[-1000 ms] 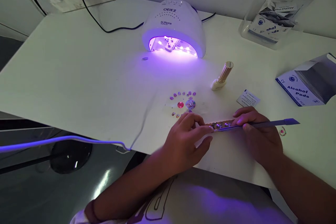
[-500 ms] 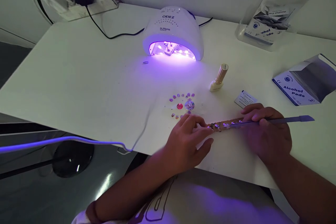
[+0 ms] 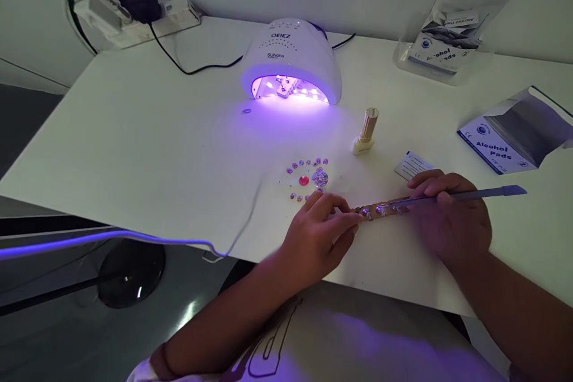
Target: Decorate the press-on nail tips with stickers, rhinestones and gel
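My left hand (image 3: 317, 230) is closed in a pinch at the left end of a narrow brown strip (image 3: 389, 209) set with shiny beads or gems. My right hand (image 3: 456, 215) is closed around a slim stick tool (image 3: 478, 193) with a flattened, angled rear end. The tool's thin tip lies over the strip's middle, and whether it touches a gem I cannot tell. The fingers of my right hand cover the strip's right end. Just beyond my left hand are a red round gem (image 3: 304, 181), a larger glittery round gem (image 3: 320, 178) and several small gems (image 3: 301, 163).
A lit nail lamp (image 3: 290, 54) stands at the back, with a small white object inside. Nearer are a nail polish bottle (image 3: 367, 131), an alcohol pad sachet (image 3: 412, 165) and an open alcohol pads box (image 3: 501, 146). A plastic bag (image 3: 447, 42) and a power strip (image 3: 156, 24) lie by the wall.
The view has shifted slightly. My left thumb has drawn closer to the fingers at the strip. My right hand keeps its hold on the stick tool over the strip.
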The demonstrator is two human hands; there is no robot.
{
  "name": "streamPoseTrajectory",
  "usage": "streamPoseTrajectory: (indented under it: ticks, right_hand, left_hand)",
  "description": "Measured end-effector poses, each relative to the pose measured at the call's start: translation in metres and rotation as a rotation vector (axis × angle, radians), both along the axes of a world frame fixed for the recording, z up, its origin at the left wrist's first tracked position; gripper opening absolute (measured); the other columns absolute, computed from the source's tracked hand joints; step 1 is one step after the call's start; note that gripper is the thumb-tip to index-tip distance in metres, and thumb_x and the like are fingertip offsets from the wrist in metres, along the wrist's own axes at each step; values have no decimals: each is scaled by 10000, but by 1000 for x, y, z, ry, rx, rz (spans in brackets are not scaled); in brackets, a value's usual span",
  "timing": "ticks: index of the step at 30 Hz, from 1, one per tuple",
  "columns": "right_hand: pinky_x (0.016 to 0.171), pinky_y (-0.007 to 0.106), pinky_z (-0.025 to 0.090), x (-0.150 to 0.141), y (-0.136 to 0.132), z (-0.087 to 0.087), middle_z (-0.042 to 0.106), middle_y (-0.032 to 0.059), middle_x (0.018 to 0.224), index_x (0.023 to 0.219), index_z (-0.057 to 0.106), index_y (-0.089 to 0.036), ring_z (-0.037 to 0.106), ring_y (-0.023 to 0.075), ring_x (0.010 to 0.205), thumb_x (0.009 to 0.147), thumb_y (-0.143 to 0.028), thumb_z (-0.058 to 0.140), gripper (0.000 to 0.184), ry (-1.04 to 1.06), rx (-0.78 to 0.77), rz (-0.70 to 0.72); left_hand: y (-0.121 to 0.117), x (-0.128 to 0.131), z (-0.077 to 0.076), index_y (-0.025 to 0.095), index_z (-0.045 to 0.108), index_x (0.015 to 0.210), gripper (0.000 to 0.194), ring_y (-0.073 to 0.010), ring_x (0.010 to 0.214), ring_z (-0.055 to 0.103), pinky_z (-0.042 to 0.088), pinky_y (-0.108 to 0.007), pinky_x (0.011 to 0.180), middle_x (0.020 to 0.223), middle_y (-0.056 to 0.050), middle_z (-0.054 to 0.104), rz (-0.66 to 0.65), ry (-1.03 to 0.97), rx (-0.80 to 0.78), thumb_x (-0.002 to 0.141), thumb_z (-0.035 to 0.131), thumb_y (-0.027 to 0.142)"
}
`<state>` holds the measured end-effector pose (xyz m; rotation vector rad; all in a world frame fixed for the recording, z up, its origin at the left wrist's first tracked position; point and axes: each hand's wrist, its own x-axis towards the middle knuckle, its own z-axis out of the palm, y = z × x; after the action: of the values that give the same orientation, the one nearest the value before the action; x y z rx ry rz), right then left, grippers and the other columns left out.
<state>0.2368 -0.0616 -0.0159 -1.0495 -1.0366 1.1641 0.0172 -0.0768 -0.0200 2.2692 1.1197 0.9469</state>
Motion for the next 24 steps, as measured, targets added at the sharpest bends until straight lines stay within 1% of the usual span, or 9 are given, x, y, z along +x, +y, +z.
streamPoseTrajectory:
  ticks: [4, 8, 11, 13, 16, 20, 24]
  right_hand:
    - [649, 350, 490, 1, 1, -1, 598, 37, 771, 747, 689, -276, 565, 212, 853, 798, -338, 666, 84, 19, -2, 1]
    - [721, 372, 496, 2, 1, -1, 601, 33, 761, 740, 689, -268, 567, 209, 856, 796, -334, 673, 88, 30, -4, 6]
    - [774, 395, 500, 3, 2, -1, 591, 27, 740, 733, 682, -275, 572, 214, 869, 797, -348, 673, 97, 17, -15, -6]
    - [760, 389, 499, 3, 2, -1, 589, 24, 737, 728, 678, -276, 575, 211, 861, 794, -344, 672, 95, 18, -26, -13]
    - [732, 371, 492, 4, 2, -1, 596, 23, 745, 722, 679, -274, 574, 204, 843, 787, -330, 674, 86, 27, -36, -20]
    - [756, 365, 490, 4, 3, 0, 594, 19, 744, 720, 687, -272, 571, 196, 833, 782, -317, 677, 77, 41, -40, -16]
    - [763, 381, 499, 5, 4, -1, 590, 23, 737, 709, 679, -276, 575, 210, 848, 774, -337, 681, 90, 29, -58, -28]
  left_hand:
    - [0, 0, 0, 211, 669, 980, 194, -153, 783, 539, 473, -316, 708, 930, -64, 612, 2, -6, 4, 872, 561, 91]
    - [0, -1, -2, 204, 666, 963, 199, -151, 775, 538, 465, -305, 691, 916, -60, 608, -9, -10, 11, 869, 550, 73]
    - [0, -1, -2, 198, 636, 960, 172, -156, 788, 537, 470, -304, 693, 911, -57, 607, -1, -22, 1, 875, 543, 81]
    - [0, 0, -2, 187, 591, 953, 145, -161, 798, 537, 475, -308, 699, 904, -56, 606, 5, -39, -16, 867, 551, 77]
    - [0, 0, -1, 187, 549, 969, 167, -168, 811, 539, 476, -317, 712, 904, -54, 606, 12, -43, -24, 853, 556, 69]
    - [0, 0, -1, 192, 595, 966, 169, -169, 809, 545, 486, -312, 704, 918, -61, 606, 11, -11, -6, 852, 557, 73]
    - [0, 1, 0, 193, 613, 945, 156, -157, 788, 566, 500, -309, 702, 900, -54, 629, 9, -27, -3, 864, 553, 75]
